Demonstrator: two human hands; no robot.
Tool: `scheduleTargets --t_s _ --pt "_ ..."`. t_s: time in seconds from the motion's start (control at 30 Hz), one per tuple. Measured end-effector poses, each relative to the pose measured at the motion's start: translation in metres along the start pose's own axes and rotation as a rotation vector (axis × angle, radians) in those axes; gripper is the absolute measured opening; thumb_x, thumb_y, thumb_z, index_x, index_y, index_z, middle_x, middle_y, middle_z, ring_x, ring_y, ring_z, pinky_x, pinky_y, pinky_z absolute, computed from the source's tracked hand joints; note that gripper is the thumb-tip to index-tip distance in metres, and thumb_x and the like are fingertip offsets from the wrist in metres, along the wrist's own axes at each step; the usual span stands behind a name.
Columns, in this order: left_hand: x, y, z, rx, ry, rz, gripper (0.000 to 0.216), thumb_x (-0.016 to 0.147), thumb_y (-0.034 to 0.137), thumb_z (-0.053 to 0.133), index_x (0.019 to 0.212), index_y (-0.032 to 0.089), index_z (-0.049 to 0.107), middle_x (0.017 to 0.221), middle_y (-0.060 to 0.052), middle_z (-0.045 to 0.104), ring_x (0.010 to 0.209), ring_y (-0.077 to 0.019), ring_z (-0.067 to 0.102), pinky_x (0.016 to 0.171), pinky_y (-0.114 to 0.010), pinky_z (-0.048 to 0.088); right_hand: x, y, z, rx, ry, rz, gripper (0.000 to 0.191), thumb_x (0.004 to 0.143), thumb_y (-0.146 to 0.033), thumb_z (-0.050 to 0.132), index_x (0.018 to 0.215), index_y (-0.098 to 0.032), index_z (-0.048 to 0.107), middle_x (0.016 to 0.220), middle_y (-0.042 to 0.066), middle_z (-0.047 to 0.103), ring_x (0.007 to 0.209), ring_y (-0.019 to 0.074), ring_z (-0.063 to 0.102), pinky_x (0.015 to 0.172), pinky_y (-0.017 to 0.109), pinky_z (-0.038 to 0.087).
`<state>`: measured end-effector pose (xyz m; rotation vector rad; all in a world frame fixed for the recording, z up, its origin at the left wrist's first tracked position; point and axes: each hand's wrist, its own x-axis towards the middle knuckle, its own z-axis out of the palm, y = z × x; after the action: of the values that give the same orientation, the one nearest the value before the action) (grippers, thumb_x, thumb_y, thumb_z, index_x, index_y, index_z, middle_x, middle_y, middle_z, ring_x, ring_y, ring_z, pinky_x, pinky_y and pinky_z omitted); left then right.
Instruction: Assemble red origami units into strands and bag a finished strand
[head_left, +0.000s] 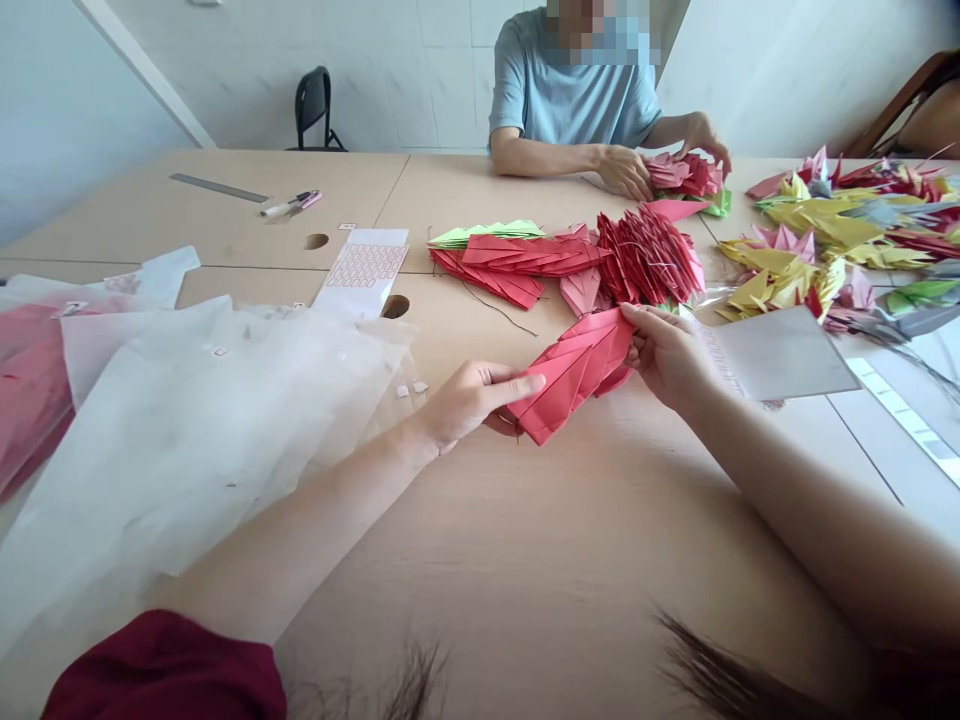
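A stack of red folded paper pieces (576, 372) is held just above the wooden table (525, 560), tilted up to the right. My left hand (469, 402) pinches its lower left end. My right hand (667, 355) grips its upper right end. Behind it lie more red folded stacks (517, 262), a spiky red bundle (649, 255) and green folded pieces (487, 233). A thin wire (499, 310) lies on the table near them.
Translucent plastic bags (187, 420) cover the left side, over red paper (30, 390). A sticker sheet (364, 268), a ruler (217, 187) and a pen (291, 204) lie farther back. Yellow, pink and red paper cranes (840, 240) pile at right. A person opposite handles red paper (682, 175).
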<state>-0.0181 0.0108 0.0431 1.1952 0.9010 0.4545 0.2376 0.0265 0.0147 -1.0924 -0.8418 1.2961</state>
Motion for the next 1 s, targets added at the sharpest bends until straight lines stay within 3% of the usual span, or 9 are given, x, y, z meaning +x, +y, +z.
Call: scheduleTargets --t_s 0.1,0.2,0.27,0.33,0.47,0.67,1.0 --pt "0.0 -0.004 0.003 -0.083 -0.192 -0.027 0.03 0.078 0.032 0.072 0.103 0.014 0.069 0.103 -0.01 0.071 0.092 -0.0198 0.066 0.082 -0.03 0.05 -0.009 -0.002 0.006 -0.137 -0.106 -0.067 0.028 0.079 -0.039 0.075 0.069 -0.018 0.059 0.055 -0.004 0.052 0.045 0.0058 0.047 0.04 0.018 0.038" --pt "-0.002 -0.014 0.012 -0.346 -0.499 -0.11 0.043 0.079 0.027 0.064 0.122 0.017 0.061 0.119 -0.012 0.066 0.106 -0.0242 0.064 0.094 -0.038 0.046 -0.027 -0.004 0.019 -0.27 -0.252 -0.084 0.03 0.082 -0.044 0.071 0.071 -0.019 0.059 0.057 -0.003 0.054 0.046 0.0069 0.049 0.042 0.02 0.039" --pt "-0.002 -0.021 0.018 -0.516 -0.624 -0.149 0.051 0.078 0.028 0.059 0.127 0.016 0.055 0.119 -0.014 0.065 0.11 -0.0267 0.063 0.099 -0.042 0.043 -0.038 -0.006 0.028 -0.345 -0.375 -0.088 0.031 0.085 -0.047 0.066 0.073 -0.019 0.059 0.059 -0.002 0.056 0.05 0.0086 0.051 0.045 0.021 0.041" --pt "-0.002 -0.025 0.02 -0.596 -0.638 -0.169 0.051 0.077 0.029 0.056 0.125 0.013 0.056 0.11 -0.014 0.066 0.103 -0.0266 0.065 0.097 -0.043 0.044 -0.043 -0.008 0.032 -0.414 -0.506 -0.09 0.032 0.089 -0.048 0.061 0.076 -0.018 0.061 0.061 -0.001 0.057 0.054 0.0097 0.053 0.05 0.023 0.044" --pt "0.0 -0.026 0.012 -0.654 -0.538 -0.158 0.044 0.076 0.028 0.051 0.115 0.01 0.06 0.087 -0.008 0.063 0.078 -0.0202 0.065 0.086 -0.039 0.049 -0.035 -0.01 0.023 -0.564 -0.688 -0.109 0.032 0.09 -0.049 0.058 0.089 -0.018 0.068 0.074 0.003 0.064 0.069 0.0139 0.059 0.064 0.027 0.05" --pt "0.001 -0.021 0.003 -0.631 -0.487 -0.173 0.045 0.076 0.028 0.047 0.115 0.009 0.058 0.08 -0.009 0.064 0.068 -0.0177 0.061 0.08 -0.039 0.05 -0.024 -0.006 0.009 -0.695 -0.609 -0.232 0.029 0.089 -0.045 0.06 0.096 -0.019 0.071 0.078 0.004 0.066 0.068 0.0139 0.058 0.061 0.027 0.048" --pt "-0.002 -0.02 0.005 -0.563 -0.602 -0.277 0.047 0.074 0.028 0.046 0.116 0.009 0.06 0.075 -0.008 0.063 0.06 -0.0162 0.058 0.072 -0.036 0.052 -0.031 -0.003 0.016 -0.6 -0.324 -0.296 0.024 0.089 -0.04 0.061 0.08 -0.018 0.064 0.067 0.002 0.061 0.059 0.0125 0.054 0.053 0.027 0.042"
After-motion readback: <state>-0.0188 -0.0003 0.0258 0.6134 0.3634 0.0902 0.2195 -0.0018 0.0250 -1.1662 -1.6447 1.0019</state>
